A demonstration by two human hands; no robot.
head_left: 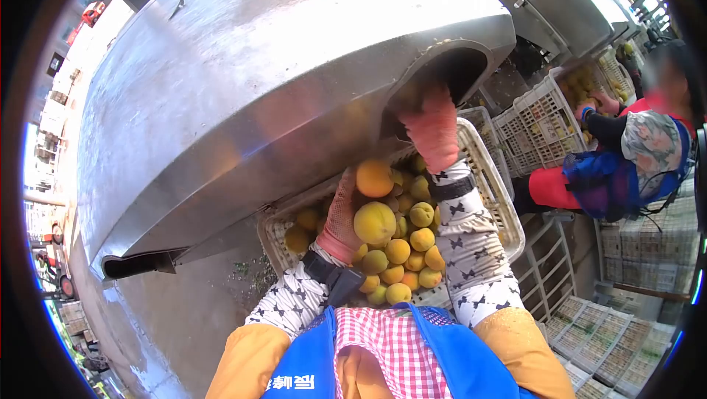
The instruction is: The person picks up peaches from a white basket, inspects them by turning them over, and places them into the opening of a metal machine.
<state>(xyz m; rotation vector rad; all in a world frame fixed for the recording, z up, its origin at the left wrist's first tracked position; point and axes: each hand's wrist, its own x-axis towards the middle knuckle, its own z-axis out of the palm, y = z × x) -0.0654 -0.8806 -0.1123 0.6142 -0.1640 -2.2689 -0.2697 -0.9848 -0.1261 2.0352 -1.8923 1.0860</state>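
My left hand (341,219), in a pink mesh glove, is cupped over a crate of fruit. Two larger-looking yellow peaches, one orange-yellow (375,179) and one yellow-green (374,223), rest against its fingers, which are partly hidden behind them. My right hand (433,121), also in a pink glove, reaches into the dark round opening (471,64) of a metal machine. Its fingers are blurred and hidden in shadow, so what it holds does not show. Several smaller yellow and green peaches (398,251) fill the white plastic crate (508,226) below both hands.
The big metal housing (243,53) curves over the crate's far side. To the right, a person (626,141) in a blue apron handles fruit in another white crate (541,115). Stacked crates (611,340) and a metal frame (549,259) stand at the lower right.
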